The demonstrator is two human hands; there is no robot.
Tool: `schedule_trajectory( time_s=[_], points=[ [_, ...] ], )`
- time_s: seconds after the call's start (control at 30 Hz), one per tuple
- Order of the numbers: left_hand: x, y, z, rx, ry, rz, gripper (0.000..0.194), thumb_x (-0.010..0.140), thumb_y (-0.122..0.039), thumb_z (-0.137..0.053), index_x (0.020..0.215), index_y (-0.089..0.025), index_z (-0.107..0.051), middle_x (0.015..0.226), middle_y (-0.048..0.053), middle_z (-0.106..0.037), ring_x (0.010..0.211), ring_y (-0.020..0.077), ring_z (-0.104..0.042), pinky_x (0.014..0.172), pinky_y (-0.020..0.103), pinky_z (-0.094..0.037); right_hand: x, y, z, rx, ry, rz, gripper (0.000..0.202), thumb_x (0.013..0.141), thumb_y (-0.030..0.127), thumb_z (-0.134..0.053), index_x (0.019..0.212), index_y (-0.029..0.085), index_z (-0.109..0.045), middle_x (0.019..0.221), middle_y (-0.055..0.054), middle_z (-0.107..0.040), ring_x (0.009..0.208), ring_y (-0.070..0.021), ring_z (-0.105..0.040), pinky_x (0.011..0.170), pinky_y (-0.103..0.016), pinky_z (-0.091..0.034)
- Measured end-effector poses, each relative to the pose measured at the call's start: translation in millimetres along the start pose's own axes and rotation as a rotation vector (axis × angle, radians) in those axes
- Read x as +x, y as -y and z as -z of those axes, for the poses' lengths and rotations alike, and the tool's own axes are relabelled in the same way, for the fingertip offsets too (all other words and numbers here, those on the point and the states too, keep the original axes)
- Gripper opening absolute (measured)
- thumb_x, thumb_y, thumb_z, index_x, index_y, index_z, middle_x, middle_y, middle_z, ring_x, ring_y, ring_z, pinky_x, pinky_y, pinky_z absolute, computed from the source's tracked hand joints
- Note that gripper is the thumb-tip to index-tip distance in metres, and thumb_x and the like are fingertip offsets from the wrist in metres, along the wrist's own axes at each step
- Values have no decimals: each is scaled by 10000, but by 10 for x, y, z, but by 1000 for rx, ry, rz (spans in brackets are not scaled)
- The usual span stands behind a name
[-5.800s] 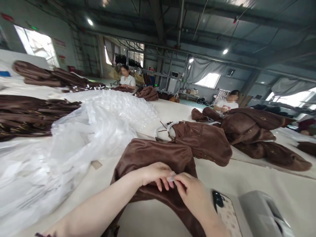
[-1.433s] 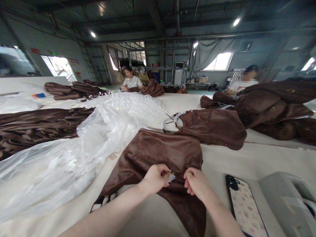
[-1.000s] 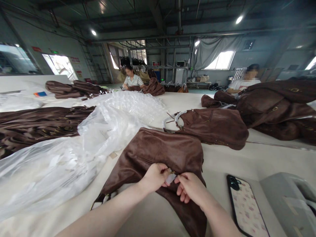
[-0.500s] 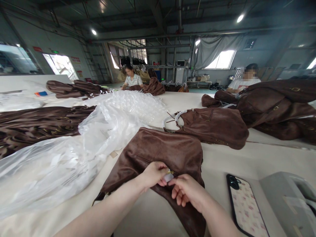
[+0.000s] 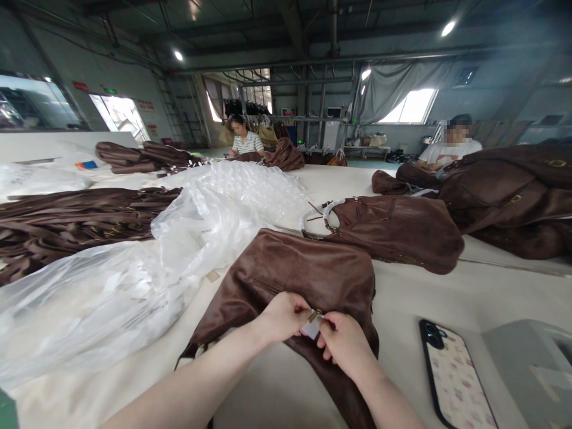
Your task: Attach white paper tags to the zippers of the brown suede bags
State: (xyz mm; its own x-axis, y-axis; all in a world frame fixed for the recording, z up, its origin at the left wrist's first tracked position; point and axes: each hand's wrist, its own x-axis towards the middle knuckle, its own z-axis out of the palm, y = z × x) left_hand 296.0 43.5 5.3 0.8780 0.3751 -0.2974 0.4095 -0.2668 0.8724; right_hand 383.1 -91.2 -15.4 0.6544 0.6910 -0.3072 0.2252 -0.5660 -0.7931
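Note:
A brown leather handbag lies flat on the pale table in front of me. Its zipper pull, brass-coloured, sticks up between my hands against a small white wrapping piece. My left hand pinches the left edge of this white piece, thumb against fingers. From the other side my right hand closes thumb and forefinger on its right edge, the other fingers curled beneath. Whether the piece is paper or thin foam I cannot tell.
A phone lies at the right beside a grey plastic object. Another brown handbag and a bag pile are beyond. Clear plastic bags and brown straps spread leftward. Two people sit across the table.
My right hand has come in and now pinches the white piece's right edge. The piece looks more spread open around the zipper pull. The whole view has shifted slightly.

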Motion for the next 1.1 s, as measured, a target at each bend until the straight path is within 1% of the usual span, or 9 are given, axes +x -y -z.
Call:
schedule_trajectory(
  time_s=[0.13, 0.27, 0.37, 0.5, 0.57, 0.67, 0.83, 1.0, 1.1],
  points=[
    [-9, 44, -50, 129, -81, -163, 214, 780, -240, -455, 739, -150, -644, 600, 6, -645, 536, 120, -594, 494, 190, -425, 0, -2, -6, -6, 8, 12, 232, 838, 207, -399, 704, 171, -584, 602, -10, -673, 374, -80, -555, 371, -174, -380],
    [-4, 59, -55, 179, -128, -232, 212, 790, -276, -482, 716, -156, -641, 627, 4, -651, 586, 124, -589, 529, 195, -421, -2, 15, -8, -9, 8, 12, 230, 838, 208, -400, 674, 178, -558, 596, -13, -672, 369, -82, -550, 367, -181, -383],
    [21, 70, -47, 159, -115, -214, 200, 767, -325, -546, 721, -159, -647, 639, -1, -646, 607, 123, -572, 547, 195, -421, -5, 25, -5, 7, 8, 1, 217, 841, 220, -426, 668, 182, -550, 596, -15, -671, 370, -85, -551, 358, -179, -383],
    [50, 78, -40, 6, -39, -107, 220, 751, -349, -557, 748, -153, -656, 636, -4, -631, 568, 119, -555, 518, 200, -423, -13, 36, 0, 41, 15, -44, 196, 840, 232, -455, 681, 183, -560, 631, -22, -684, 389, -92, -571, 328, -171, -375],
    [56, 77, -40, -25, -27, -89, 217, 743, -342, -558, 740, -149, -657, 628, -5, -624, 558, 116, -549, 514, 201, -422, -16, 41, 2, 49, 21, -52, 179, 838, 226, -456, 707, 183, -571, 648, -23, -688, 399, -98, -581, 326, -173, -386],
    [48, 66, -41, 29, -49, -127, 209, 741, -332, -562, 718, -147, -658, 613, -11, -619, 554, 109, -544, 524, 196, -410, -16, 43, 0, 54, 20, -49, 173, 836, 220, -455, 713, 184, -572, 652, -21, -690, 403, -100, -585, 330, -175, -399],
    [12, 25, -34, 154, -76, -130, 308, 768, -419, -543, 696, -147, -669, 586, -7, -623, 537, 114, -539, 502, 200, -387, 12, 3, -14, 43, 11, -32, 179, 832, 223, -468, 693, 183, -574, 637, -22, -689, 400, -102, -588, 337, -181, -392],
    [33, 41, -36, 128, -87, -149, 186, 728, -290, -573, 735, -146, -689, 622, -7, -648, 571, 116, -563, 543, 193, -417, 31, -33, -26, 13, -76, 8, 136, 813, 235, -507, 722, 193, -600, 598, -13, -672, 436, -123, -622, 395, -191, -435],
    [34, 50, -54, 184, -123, -214, 170, 734, -261, -570, 736, -154, -702, 661, -1, -669, 625, 126, -580, 585, 196, -424, 7, 10, -14, 71, -68, -9, 123, 804, 220, -501, 740, 190, -602, 601, -13, -662, 453, -134, -628, 394, -198, -451]
  ],
)
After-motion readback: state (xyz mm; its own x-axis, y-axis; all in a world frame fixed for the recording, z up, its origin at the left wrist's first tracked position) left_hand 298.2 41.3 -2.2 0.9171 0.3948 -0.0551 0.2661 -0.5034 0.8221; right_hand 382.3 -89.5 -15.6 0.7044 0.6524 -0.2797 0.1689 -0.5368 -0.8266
